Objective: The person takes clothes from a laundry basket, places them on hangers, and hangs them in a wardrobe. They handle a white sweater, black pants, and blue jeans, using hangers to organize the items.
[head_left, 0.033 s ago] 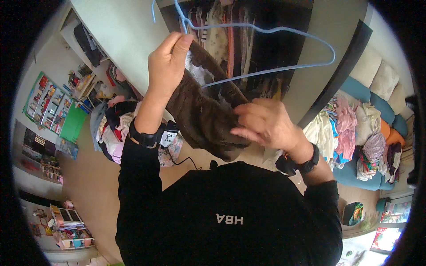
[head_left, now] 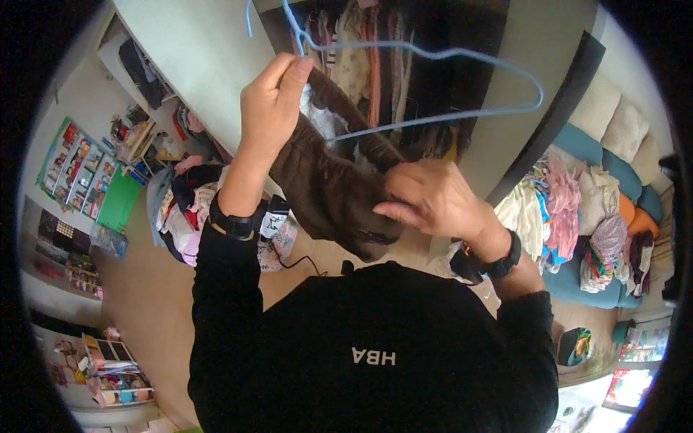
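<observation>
My left hand (head_left: 271,108) is closed round the neck of a light blue hanger (head_left: 462,52) and the upper edge of a dark brown garment (head_left: 325,195). One end of the hanger lies inside the garment's opening, where pale lining (head_left: 328,124) shows. The hanger's other end sticks out bare to the right. Lower on the right, my right hand (head_left: 437,202) grips the garment's edge, thumb out toward the left and fingers partly hidden. The brown cloth sags in folds between my hands. Its exact kind does not show.
Ahead, a wardrobe holds several hanging clothes (head_left: 375,65) beside a pale door panel (head_left: 173,58). A clothes heap (head_left: 184,224) lies at the left, near a black cable (head_left: 307,261). On the right, a teal sofa (head_left: 577,148) bears piled clothes (head_left: 563,195).
My right hand has shifted very slightly, and the hanger's bare end has dipped a little. My left hand keeps its place.
</observation>
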{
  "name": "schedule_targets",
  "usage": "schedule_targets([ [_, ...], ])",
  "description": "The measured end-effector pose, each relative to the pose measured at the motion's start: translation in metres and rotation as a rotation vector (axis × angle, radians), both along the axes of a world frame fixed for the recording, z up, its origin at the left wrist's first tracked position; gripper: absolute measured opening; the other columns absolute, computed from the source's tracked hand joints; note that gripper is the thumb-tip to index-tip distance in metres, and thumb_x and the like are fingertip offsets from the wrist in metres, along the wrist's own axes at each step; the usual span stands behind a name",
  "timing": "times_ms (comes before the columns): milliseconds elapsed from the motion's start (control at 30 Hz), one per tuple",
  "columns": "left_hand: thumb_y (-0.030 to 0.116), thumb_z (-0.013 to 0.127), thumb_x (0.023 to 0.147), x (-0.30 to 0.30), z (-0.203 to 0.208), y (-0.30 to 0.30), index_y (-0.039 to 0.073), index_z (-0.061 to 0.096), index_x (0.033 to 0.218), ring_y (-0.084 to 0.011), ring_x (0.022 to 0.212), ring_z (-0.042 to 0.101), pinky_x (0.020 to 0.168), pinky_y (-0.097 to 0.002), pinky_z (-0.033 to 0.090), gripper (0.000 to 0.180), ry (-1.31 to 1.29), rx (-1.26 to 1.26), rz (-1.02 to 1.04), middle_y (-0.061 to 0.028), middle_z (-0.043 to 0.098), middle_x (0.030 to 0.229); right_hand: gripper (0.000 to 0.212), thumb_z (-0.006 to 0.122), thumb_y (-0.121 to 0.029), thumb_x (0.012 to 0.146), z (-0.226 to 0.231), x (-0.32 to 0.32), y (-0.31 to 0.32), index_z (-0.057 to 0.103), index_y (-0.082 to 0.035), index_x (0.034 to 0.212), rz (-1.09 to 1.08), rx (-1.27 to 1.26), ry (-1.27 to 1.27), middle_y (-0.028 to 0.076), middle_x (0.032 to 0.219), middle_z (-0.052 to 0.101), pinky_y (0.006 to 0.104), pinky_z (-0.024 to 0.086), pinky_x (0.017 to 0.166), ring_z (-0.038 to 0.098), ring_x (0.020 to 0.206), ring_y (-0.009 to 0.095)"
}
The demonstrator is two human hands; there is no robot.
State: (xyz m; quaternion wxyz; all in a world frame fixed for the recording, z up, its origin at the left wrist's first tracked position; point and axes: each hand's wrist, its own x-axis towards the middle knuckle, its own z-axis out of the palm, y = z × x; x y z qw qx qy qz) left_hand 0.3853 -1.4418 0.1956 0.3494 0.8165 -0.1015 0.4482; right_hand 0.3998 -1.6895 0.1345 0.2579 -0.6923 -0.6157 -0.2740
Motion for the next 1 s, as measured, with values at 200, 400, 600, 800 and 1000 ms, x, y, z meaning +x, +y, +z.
schedule_targets([
  [200,0.017,0.061,0.088,-0.003,-0.026,0.027,0.001,0.061,0.088,-0.0143,0.060,0.052,0.059,-0.0270,0.044,0.016,0.073,0.152,-0.028,-0.0103,0.057,0.068,0.028,0.065,-0.028,0.080,0.007,0.012,-0.015,0.052,-0.004,0.076,0.009,-0.167,0.245,0.014,0.072,0.054,0.0436,0.044,0.059,0.057,0.073,0.034],
  [400,0.015,0.065,0.085,-0.001,-0.054,0.062,0.001,0.053,0.078,-0.0289,0.057,0.051,0.053,-0.0316,0.043,0.020,0.131,0.353,-0.005,-0.0137,0.053,0.065,0.027,0.066,-0.028,0.080,-0.001,0.032,-0.048,0.053,-0.004,0.077,0.013,-0.293,0.322,0.014,0.071,0.052,0.0435,0.043,0.059,0.055,0.070,0.036],
  [600,0.019,0.066,0.083,0.003,-0.065,0.067,0.004,0.052,0.079,-0.0314,0.061,0.058,0.053,-0.0358,0.046,0.020,0.090,0.628,-0.005,-0.0137,0.058,0.070,0.029,0.064,-0.029,0.082,0.000,0.045,-0.053,0.053,-0.004,0.074,0.027,-0.303,0.314,0.016,0.070,0.051,0.0439,0.041,0.059,0.053,0.069,0.038],
  [800,0.027,0.064,0.085,0.010,-0.057,0.019,0.004,0.053,0.076,-0.0334,0.061,0.058,0.051,-0.0376,0.045,0.027,0.078,0.596,-0.024,-0.0149,0.058,0.065,0.028,0.065,-0.029,0.081,-0.006,0.054,-0.006,0.052,-0.004,0.081,-0.097,0.074,0.160,0.015,0.075,0.054,0.0424,0.045,0.066,0.055,0.072,0.037],
  [1000,0.040,0.050,0.092,0.008,-0.039,0.011,0.004,0.061,0.085,-0.0401,0.067,0.057,0.057,-0.0417,0.045,0.039,0.252,0.246,0.113,-0.0214,0.058,0.070,0.011,0.064,-0.018,0.078,-0.001,0.044,0.026,0.061,-0.009,0.084,-0.376,0.128,0.053,0.005,0.074,0.058,0.0382,0.046,0.068,0.058,0.083,0.028],
])
